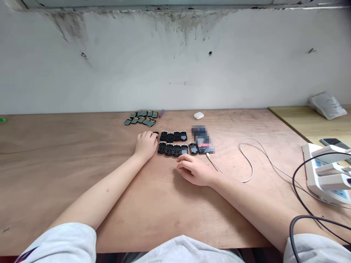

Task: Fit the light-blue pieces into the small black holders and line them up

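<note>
My left hand [147, 146] is at the left end of two rows of small black plastic casings [169, 149]. Its bent fingers close over one more black casing [155, 132], of which only the far edge shows. My right hand [194, 170] lies just in front of the near row, fingers loosely curled and partly apart, with nothing visible in them. A few casings at the right end, such as one single casing [193, 148], show a grey-blue panel. Beside it lies a phone [203, 139], blurred out, with a white cable [214, 163] plugged in.
Farther back are several small green-grey screen panels [141, 119] and a screwdriver [161, 114]. A white earbud case [199, 115] sits near the wall. On the right stand a white power strip [326, 175], black cables [294, 179], another phone [336, 143] and a plastic-wrapped packet [327, 105].
</note>
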`<state>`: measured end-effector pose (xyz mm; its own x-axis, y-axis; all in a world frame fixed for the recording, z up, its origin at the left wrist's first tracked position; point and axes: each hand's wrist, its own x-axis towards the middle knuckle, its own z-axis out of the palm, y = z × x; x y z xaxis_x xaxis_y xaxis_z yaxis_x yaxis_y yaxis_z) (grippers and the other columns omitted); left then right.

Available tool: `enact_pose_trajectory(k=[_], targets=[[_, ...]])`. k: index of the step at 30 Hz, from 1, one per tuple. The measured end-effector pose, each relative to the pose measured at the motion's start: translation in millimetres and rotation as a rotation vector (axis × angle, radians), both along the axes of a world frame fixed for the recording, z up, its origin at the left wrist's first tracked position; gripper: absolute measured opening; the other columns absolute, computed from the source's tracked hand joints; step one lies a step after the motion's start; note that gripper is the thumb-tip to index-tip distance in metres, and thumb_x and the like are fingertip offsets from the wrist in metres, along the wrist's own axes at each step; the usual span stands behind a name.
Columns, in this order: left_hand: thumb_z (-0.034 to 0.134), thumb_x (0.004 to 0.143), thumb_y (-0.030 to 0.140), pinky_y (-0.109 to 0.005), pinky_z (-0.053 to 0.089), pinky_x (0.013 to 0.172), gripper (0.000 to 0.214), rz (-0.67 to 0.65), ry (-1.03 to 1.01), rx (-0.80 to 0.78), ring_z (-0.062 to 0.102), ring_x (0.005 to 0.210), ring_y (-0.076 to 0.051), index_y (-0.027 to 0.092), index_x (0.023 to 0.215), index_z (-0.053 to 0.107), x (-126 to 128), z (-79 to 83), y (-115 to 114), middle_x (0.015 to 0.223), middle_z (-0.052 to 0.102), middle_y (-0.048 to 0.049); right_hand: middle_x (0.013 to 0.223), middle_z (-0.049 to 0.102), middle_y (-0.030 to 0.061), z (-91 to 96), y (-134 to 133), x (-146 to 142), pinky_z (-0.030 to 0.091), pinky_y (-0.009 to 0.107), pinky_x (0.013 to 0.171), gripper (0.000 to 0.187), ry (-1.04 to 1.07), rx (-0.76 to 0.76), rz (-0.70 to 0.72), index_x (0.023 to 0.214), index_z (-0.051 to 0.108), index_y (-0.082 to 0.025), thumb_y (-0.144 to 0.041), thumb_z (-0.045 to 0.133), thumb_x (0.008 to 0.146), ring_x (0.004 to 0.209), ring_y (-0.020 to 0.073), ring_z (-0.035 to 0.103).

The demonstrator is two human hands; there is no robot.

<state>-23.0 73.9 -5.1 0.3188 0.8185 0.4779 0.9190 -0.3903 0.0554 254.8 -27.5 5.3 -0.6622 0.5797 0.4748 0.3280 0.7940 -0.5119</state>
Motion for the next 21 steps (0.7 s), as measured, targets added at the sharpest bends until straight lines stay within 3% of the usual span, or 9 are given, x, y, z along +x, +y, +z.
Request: enact_pose_trajectory(k=[6,11,15,21], targets=[[0.046,0.086,0.009,-0.047,0.050,0.095,0.038,-0.100,-0.042,-0.097,0.062,0.111,-0.034,0.014,0.112,0.073,-0.8,-1.7,11.0,0.113,0.072,-0.0158,0.118,0.064,0.0129,-1.5,1.1,-0.8,0.057,0.033,0.083,0.013,-0.018,0.043,0.014,0.103,0.063,-0.021,-0.015,0.053,0.097,0.097,0.0198,0.065],[0.042,0.096,0.016,-0.047,0.049,0.099,0.039,-0.151,-0.082,-0.126,0.066,0.113,-0.031,0.015,0.120,0.071,-2.6,-0.4,6.3,0.121,0.073,-0.0143,0.118,0.067,0.0124,-0.9,1.3,-0.4,0.054,0.038,0.086,0.013,-0.141,0.162,-0.044,0.102,0.064,-0.021,-0.017,0.052,0.099,0.100,0.0226,0.063],[0.038,0.104,0.030,-0.049,0.046,0.100,0.040,-0.191,-0.081,-0.133,0.066,0.115,-0.031,0.016,0.121,0.071,2.0,3.8,1.6,0.121,0.074,-0.0134,0.124,0.066,0.0160,-0.2,3.5,2.8,0.047,0.051,0.097,0.015,-0.307,0.265,-0.251,0.104,0.065,-0.019,-0.019,0.050,0.100,0.111,0.0307,0.059],[0.037,0.105,0.038,-0.051,0.040,0.108,0.043,-0.272,-0.101,-0.173,0.065,0.120,-0.030,0.018,0.129,0.067,3.2,7.5,-4.3,0.127,0.072,-0.0135,0.145,0.054,0.0234,-7.0,10.2,7.2,0.027,0.069,0.113,0.027,-0.268,0.193,-0.602,0.122,0.063,-0.017,-0.031,0.051,0.102,0.137,0.0445,0.042]])
